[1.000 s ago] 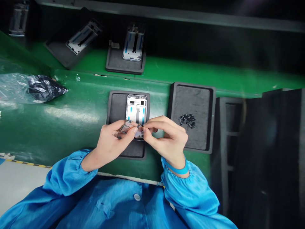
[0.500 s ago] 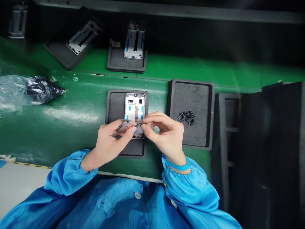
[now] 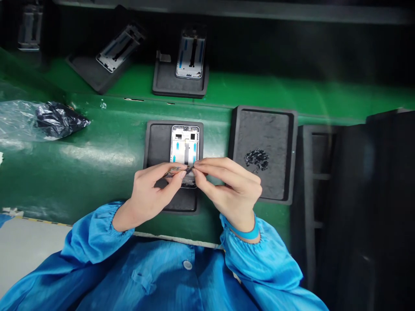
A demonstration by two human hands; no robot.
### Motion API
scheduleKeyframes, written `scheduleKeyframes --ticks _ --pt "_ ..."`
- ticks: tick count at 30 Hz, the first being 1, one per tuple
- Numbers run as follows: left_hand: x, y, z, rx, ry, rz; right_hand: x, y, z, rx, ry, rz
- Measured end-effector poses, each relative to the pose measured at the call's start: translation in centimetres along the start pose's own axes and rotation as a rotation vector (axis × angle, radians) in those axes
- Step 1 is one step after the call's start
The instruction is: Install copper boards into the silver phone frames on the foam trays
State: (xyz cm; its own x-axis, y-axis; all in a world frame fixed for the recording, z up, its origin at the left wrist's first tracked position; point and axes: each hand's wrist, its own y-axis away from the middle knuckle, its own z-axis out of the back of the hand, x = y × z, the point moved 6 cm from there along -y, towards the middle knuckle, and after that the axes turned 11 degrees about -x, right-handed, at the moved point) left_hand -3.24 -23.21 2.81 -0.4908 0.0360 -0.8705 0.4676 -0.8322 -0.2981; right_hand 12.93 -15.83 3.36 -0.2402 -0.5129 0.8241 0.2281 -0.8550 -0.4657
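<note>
Left hand (image 3: 152, 189) holds a board (image 3: 173, 171) above a tray (image 3: 158, 147), bench (image 3: 97, 185) bordering every edge.

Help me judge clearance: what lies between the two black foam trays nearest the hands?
In the head view: glossy green tabletop, with the bare right hand over part of it.

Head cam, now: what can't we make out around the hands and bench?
In the head view:
Thin board: largely covered by the left hand.
Small dark part: too small to identify, or to tell if the right hand grips it.
Phone frame: lower part partly behind both hands.
Black pieces: too small to count.
Plastic bag: cut off by the left edge.
Far-left phone frame: details lost in shadow.
</note>
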Motion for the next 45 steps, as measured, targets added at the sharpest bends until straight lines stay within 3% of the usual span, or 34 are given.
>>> scheduleKeyframes --ticks 11,21,29,35,39,45 --pt "-0.5 -0.1 -0.2 0.111 0.063 -0.179 0.0 -0.3 0.5 0.133 0.049 0.137" --pt "-0.7 -0.1 0.0 0.065 0.089 -0.121 -0.3 -0.4 0.2 0.103 -0.064 -0.051" --pt "-0.7 0.2 0.0 0.092 0.115 -0.243 -0.3 -0.5 0.3 0.116 -0.079 -0.025" --pt "-0.8 0.4 -0.1 0.081 0.144 -0.240 -0.9 -0.6 0.2 0.128 -0.164 -0.124" --pt "-0.7 0.5 -0.2 0.084 0.164 -0.117 -1.5 -0.4 -0.1 0.111 -0.208 -0.187" --pt "1.3 1.1 -1.0 0.118 0.359 0.407 -2.0 0.1 -1.0 0.081 -0.264 -0.320"
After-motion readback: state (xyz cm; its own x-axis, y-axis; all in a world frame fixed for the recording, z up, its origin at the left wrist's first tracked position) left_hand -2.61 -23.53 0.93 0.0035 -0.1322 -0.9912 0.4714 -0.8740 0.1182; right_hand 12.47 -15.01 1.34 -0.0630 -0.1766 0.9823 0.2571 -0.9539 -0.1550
